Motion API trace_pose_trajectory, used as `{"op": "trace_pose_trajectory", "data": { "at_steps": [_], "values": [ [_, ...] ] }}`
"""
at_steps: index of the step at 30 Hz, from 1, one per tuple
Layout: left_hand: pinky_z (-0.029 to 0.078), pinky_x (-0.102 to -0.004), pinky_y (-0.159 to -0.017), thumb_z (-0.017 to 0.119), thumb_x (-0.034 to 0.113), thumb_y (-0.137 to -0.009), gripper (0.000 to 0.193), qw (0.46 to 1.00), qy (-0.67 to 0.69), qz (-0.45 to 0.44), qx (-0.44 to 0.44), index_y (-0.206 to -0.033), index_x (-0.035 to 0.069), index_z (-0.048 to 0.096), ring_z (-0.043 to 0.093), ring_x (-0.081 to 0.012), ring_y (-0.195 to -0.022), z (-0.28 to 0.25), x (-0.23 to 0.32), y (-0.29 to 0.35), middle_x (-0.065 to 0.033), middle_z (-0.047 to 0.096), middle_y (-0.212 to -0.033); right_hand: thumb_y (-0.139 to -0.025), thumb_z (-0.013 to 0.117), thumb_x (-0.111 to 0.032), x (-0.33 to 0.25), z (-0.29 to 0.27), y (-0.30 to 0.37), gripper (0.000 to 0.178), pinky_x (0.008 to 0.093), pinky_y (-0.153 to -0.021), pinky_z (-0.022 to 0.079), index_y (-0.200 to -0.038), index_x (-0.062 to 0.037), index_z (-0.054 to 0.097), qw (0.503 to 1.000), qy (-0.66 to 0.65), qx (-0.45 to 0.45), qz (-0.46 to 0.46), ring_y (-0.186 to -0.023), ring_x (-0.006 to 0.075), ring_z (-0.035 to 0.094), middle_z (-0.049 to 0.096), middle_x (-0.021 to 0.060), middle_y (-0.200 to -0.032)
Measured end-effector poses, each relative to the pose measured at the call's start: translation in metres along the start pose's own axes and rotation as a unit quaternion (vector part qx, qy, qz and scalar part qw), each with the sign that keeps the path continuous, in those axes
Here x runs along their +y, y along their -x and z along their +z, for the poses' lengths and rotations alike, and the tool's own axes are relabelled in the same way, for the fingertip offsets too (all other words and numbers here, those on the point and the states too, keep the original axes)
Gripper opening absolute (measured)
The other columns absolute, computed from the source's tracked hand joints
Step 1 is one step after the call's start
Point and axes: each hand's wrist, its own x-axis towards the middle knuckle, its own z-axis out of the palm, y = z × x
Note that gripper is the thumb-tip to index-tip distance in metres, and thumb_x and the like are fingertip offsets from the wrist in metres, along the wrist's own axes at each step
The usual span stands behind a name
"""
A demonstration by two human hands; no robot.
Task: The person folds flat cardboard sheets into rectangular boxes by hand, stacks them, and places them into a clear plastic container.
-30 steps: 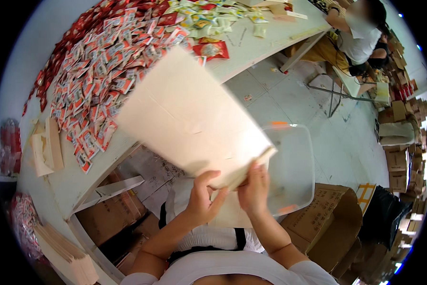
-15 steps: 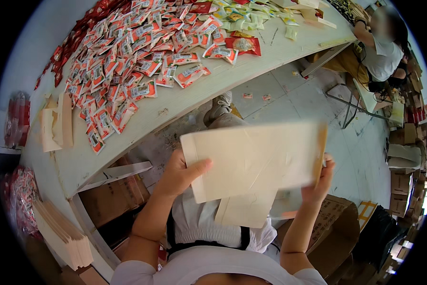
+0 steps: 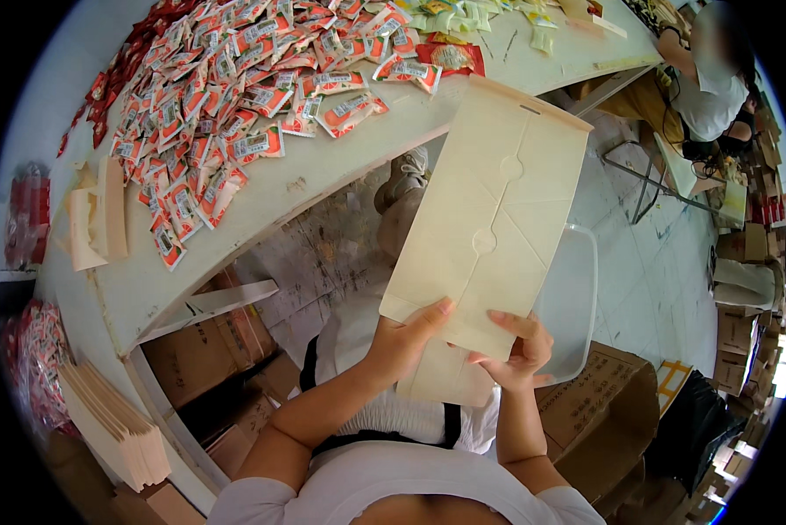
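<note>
A flat cream paperboard carton (image 3: 485, 210), creased and with two round marks along its middle line, is held slanting over my lap. My left hand (image 3: 400, 346) grips its lower left corner, thumb on top. At the lower right end my right hand (image 3: 521, 353) has bent fingers on the carton's edge; the undersides of both hands are hidden. Below them another cream board piece (image 3: 445, 378) shows over my lap, partly covered by the carton and hands.
Many small red-and-white packets (image 3: 227, 96) are heaped on the white table (image 3: 270, 210). A torn cream box (image 3: 95, 219) lies at its left. Folded cartons (image 3: 117, 429) stand lower left. Right of me are a translucent plastic bin (image 3: 577, 289) and an open cardboard box (image 3: 599, 402); a person (image 3: 708, 87) sits beyond.
The carton has turned from lying crosswise to slanting up and away, its far end now over the table edge. My right hand has come left, close to my left hand.
</note>
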Motion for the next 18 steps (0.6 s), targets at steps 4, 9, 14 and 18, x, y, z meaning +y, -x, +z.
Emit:
{"op": "trace_pose_trajectory", "data": {
  "at_steps": [4, 9, 14, 18],
  "values": [
    [0.044, -0.0253, -0.074, 0.061, 0.014, -0.080, 0.039, 0.995, -0.019, 0.056, -0.078, -0.112, -0.001, 0.044, 0.050, -0.0099, -0.093, -0.019, 0.002, -0.005, -0.0071, 0.052, -0.107, -0.068, 0.071, -0.006, 0.005, -0.014, 0.009, 0.027, 0.0235, -0.055, 0.044, -0.090, -0.0006, 0.055, 0.996, -0.032, 0.012, 0.077, -0.066, 0.0136, 0.057, 0.060, 0.0110, -0.079],
    [0.045, -0.0226, -0.067, 0.065, 0.010, -0.077, 0.028, 0.970, -0.223, 0.040, -0.082, -0.099, -0.002, 0.053, 0.054, -0.0077, -0.081, -0.026, 0.019, -0.005, -0.0055, 0.058, -0.092, -0.072, 0.063, 0.000, -0.008, 0.002, -0.003, 0.036, 0.0236, -0.057, 0.045, -0.105, -0.0012, 0.048, 0.948, -0.159, 0.104, 0.253, -0.065, 0.0114, 0.056, 0.060, 0.0099, -0.081],
    [0.044, -0.0193, -0.058, 0.065, 0.010, -0.076, 0.018, 0.964, -0.258, 0.066, -0.018, -0.089, -0.001, 0.057, 0.054, -0.0051, -0.068, -0.019, 0.014, -0.009, -0.0024, 0.060, -0.078, -0.074, 0.058, 0.005, -0.015, 0.023, -0.006, 0.035, 0.0243, -0.060, 0.047, -0.106, 0.0021, 0.045, 0.877, -0.308, 0.126, 0.346, -0.067, 0.0133, 0.058, 0.060, 0.0110, -0.083],
    [0.044, -0.0190, -0.057, 0.064, 0.008, -0.076, 0.016, 0.954, -0.287, 0.076, -0.028, -0.088, -0.001, 0.058, 0.053, -0.0044, -0.067, -0.018, 0.008, -0.010, -0.0029, 0.060, -0.078, -0.073, 0.052, 0.010, -0.009, 0.026, 0.009, 0.025, 0.0255, -0.058, 0.048, -0.097, 0.0032, 0.049, 0.865, -0.350, 0.109, 0.343, -0.065, 0.0146, 0.058, 0.059, 0.0109, -0.082]
  ]
}}
